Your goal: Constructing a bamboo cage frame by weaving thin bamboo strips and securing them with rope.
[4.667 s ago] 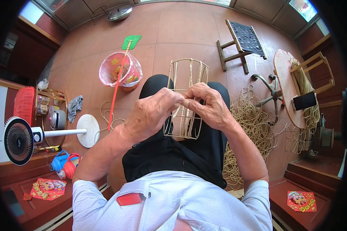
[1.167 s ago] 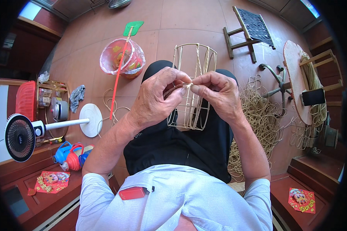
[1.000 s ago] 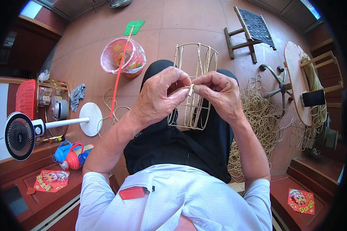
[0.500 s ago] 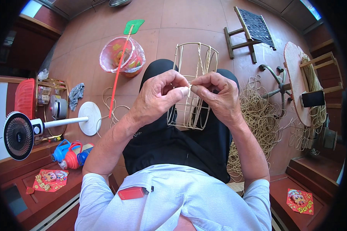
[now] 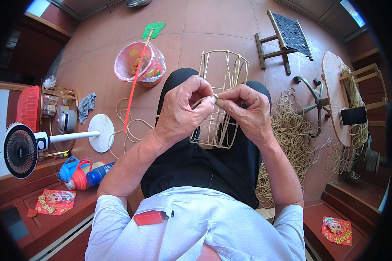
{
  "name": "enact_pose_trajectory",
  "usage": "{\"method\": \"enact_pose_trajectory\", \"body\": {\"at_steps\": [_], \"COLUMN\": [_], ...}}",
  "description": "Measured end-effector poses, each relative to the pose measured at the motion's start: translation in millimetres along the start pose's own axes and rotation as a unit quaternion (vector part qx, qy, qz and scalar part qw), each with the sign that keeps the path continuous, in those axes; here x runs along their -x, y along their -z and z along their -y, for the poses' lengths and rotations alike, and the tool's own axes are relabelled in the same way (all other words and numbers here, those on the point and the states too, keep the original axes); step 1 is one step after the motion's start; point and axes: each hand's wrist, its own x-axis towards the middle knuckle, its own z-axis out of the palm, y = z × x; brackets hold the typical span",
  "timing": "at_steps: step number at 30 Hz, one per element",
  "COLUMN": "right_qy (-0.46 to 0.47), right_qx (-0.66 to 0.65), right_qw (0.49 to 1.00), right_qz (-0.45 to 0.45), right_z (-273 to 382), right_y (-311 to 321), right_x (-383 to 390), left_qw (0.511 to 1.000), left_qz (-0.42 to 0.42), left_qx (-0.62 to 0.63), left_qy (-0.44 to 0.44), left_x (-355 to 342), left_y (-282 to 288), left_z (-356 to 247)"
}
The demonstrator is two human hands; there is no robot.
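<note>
A pale wire-like frame (image 5: pixel 238 55), long and open like a cage, lies across my black-trousered thighs. Twisted cords run along its length. Over its middle, my left hand (image 5: pixel 180 111) and my right hand (image 5: pixel 248 108) meet fingertip to fingertip, thumb against forefinger on each. Between them they pinch a thin beige cord (image 5: pixel 215 95), and a length of it passes beneath my left palm. Whether the pinched bit is knotted to the frame I cannot tell, as the fingers cover it.
Right of my legs spreads a tangled heap of cord (image 5: pixel 292 143). Beyond it stand a board (image 5: pixel 331 95) with a phone (image 5: pixel 353 113) and a stool (image 5: pixel 287 32). On the left are a lined bin (image 5: pixel 125 65) with a fly swatter (image 5: pixel 137 82), a fan (image 5: pixel 21 150) and bottles (image 5: pixel 80 176).
Both hands stay pinched together above the frame. The left hand has turned slightly, and a strand of cord now shows under its palm. The whole view has shifted a little.
</note>
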Motion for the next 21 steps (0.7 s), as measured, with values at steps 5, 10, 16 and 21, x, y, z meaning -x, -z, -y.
{"method": "enact_pose_trajectory", "body": {"at_steps": [5,10,16,21], "right_qy": [0.019,0.008,0.019,0.015], "right_qx": [0.003,0.008,-0.002,-0.022], "right_qw": [1.0,1.0,0.998,0.998], "right_qz": [0.0,-0.023,-0.052,-0.051], "right_z": [-2,-2,-6,-11], "right_y": [1,-2,-7,-7], "right_x": [0,0,1,1], "left_qw": [0.999,0.995,0.998,0.99], "left_qz": [-0.003,-0.004,-0.006,0.003], "left_qx": [0.045,0.1,0.042,0.133], "left_qy": [0.013,0.007,-0.048,0.052], "left_x": [-1,1,7,5], "left_y": [-4,-4,-5,-1], "left_z": [-4,-4,-1,-5]}}
